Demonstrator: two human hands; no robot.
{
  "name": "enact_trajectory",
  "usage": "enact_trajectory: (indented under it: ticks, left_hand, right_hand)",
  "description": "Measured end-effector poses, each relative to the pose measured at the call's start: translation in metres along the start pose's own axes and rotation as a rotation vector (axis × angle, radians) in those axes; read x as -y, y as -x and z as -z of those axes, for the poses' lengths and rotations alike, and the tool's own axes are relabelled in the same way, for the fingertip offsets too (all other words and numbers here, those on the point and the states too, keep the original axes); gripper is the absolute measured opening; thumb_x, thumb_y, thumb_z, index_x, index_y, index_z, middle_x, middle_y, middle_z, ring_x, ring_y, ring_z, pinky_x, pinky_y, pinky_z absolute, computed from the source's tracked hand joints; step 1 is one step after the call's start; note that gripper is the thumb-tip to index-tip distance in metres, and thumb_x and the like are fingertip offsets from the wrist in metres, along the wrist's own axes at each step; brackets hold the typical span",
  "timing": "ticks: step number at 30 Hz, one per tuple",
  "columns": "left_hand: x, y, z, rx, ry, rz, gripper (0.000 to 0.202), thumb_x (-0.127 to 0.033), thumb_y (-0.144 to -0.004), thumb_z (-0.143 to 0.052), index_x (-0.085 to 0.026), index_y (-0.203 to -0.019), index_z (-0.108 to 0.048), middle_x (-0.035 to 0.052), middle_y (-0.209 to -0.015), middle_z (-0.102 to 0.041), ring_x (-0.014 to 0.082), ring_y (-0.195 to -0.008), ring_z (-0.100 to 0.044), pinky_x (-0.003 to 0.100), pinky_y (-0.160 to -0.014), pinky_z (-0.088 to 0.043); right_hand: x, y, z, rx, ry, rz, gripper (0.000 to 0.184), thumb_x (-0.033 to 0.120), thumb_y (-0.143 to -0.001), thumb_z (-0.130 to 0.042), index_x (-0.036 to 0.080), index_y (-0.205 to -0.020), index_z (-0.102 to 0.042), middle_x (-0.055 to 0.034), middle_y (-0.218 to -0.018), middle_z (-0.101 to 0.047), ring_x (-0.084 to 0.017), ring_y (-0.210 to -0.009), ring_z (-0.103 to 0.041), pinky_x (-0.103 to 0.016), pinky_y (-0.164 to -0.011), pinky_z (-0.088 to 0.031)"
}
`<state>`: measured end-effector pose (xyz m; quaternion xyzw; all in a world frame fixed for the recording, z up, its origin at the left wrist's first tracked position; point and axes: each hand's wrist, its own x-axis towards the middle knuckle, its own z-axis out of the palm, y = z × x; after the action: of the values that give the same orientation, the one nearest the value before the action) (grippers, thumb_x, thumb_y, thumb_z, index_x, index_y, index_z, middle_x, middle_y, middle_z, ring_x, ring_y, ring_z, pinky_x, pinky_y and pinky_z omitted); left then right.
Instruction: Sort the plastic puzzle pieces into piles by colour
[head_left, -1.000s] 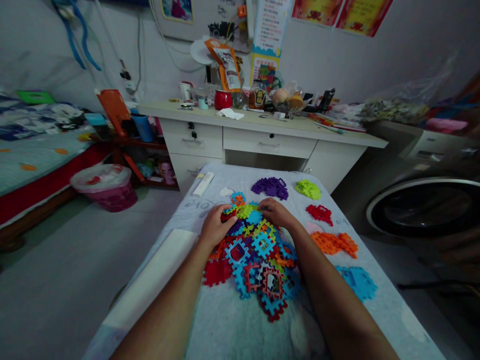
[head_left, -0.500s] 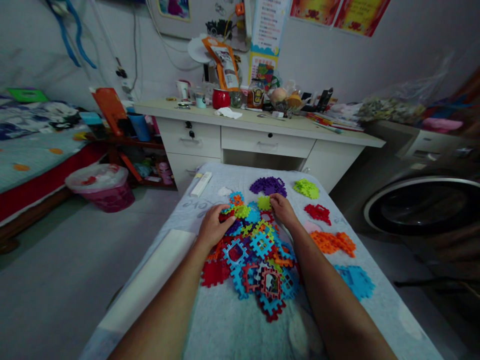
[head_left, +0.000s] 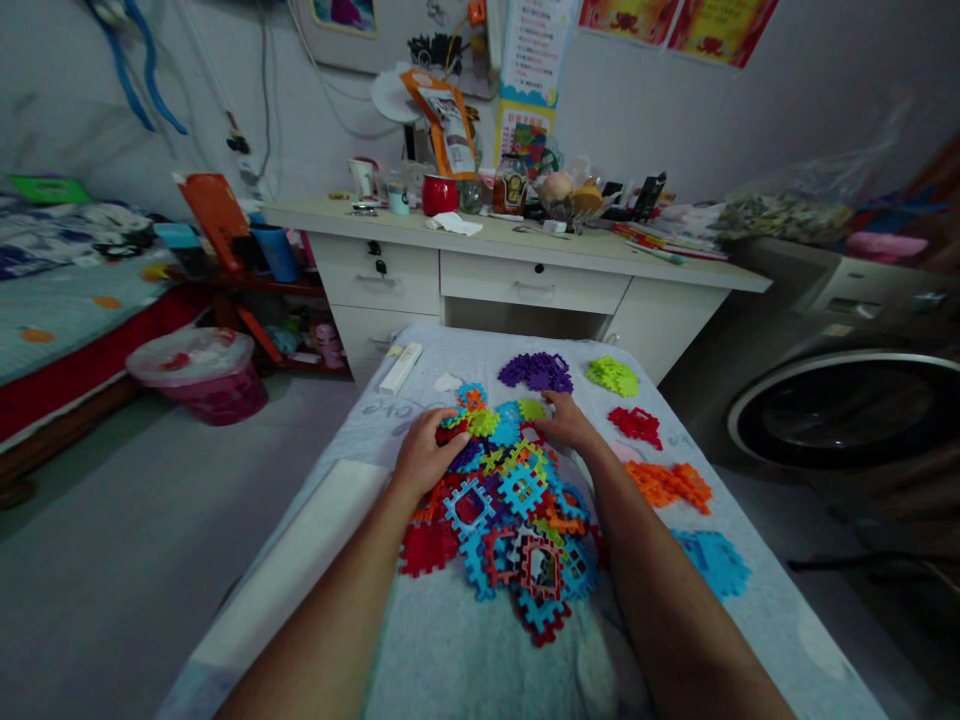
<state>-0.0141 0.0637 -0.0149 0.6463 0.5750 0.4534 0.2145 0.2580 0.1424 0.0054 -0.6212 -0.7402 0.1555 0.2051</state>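
Half a second earlier, our right hand [head_left: 568,420] had a green piece [head_left: 532,409] at its fingertips, at the far edge of the mixed heap [head_left: 521,490]. By this moment the grip had changed: the finger and thumb stood farther apart, and the green piece lay just by the fingertips. We could not tell whether they touched it or had let it go.

Our left hand [head_left: 429,450] had hardly shifted. It curved round the heap's far left edge, thumb and finger parted with red between them, near another green piece [head_left: 483,423]. We could not tell whether it gripped anything or merely steadied the edge.

Both hands were thus at the heap, which lay in the middle of the cloth-covered counter [head_left: 427,660], its toothed pieces overlapping in several colours. Single-colour piles sat apart from it: the purple pile [head_left: 536,373] beyond the right hand, then the green pile [head_left: 613,376], the red pile [head_left: 636,426], the orange pile [head_left: 671,485] and the blue pile [head_left: 712,562] down the right side. None had visibly changed. In our judgement, the change was one of grip alone: the green piece had been singled out but remained with the heap, well apart from its own colour.
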Motion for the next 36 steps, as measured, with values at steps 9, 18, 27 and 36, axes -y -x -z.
enact_trajectory:
  ticks: [9, 18, 27, 36]
  left_hand:
    - [-0.003, 0.000, 0.001, -0.006, -0.007, -0.011, 0.035, -0.039, -0.079, -0.064, -0.024, -0.111, -0.064, 0.0052, -0.118, -0.064, 0.0238, -0.113, -0.059, 0.041, -0.102, -0.044]
    - [-0.006, 0.001, 0.002, -0.008, 0.002, -0.001, 0.035, -0.040, -0.079, -0.064, -0.023, -0.110, -0.064, 0.0053, -0.118, -0.065, 0.0244, -0.115, -0.058, 0.041, -0.103, -0.043]
    - [-0.005, 0.000, 0.002, 0.001, -0.009, 0.010, 0.038, -0.042, -0.079, -0.064, -0.024, -0.112, -0.063, 0.0057, -0.118, -0.064, 0.0250, -0.114, -0.058, 0.042, -0.102, -0.043]
    - [-0.004, 0.001, 0.001, 0.003, -0.004, 0.023, 0.038, -0.043, -0.079, -0.064, -0.024, -0.113, -0.063, 0.0059, -0.121, -0.063, 0.0252, -0.116, -0.057, 0.042, -0.103, -0.043]
  right_hand:
    - [0.022, 0.006, -0.005, -0.049, 0.158, -0.074, 0.052, 0.049, -0.074, -0.070, 0.018, -0.114, -0.060, -0.0132, -0.107, -0.062, -0.024, -0.092, -0.063, -0.031, -0.076, -0.047]
    - [-0.020, -0.017, 0.041, -0.117, 0.169, -0.063, 0.039, 0.040, -0.074, -0.071, 0.015, -0.103, -0.061, -0.0074, -0.095, -0.062, -0.020, -0.085, -0.058, -0.029, -0.077, -0.044]
    - [-0.102, -0.049, 0.089, -0.405, 0.205, -0.376, 0.028, 0.030, -0.071, -0.072, 0.013, -0.093, -0.065, -0.0091, -0.091, -0.061, -0.019, -0.081, -0.056, -0.030, -0.079, -0.046]
    - [-0.141, -0.064, 0.092, -0.444, 0.150, -0.561, 0.017, 0.026, -0.073, -0.068, 0.011, -0.082, -0.069, -0.0118, -0.078, -0.067, -0.025, -0.086, -0.062, -0.035, -0.078, -0.049]
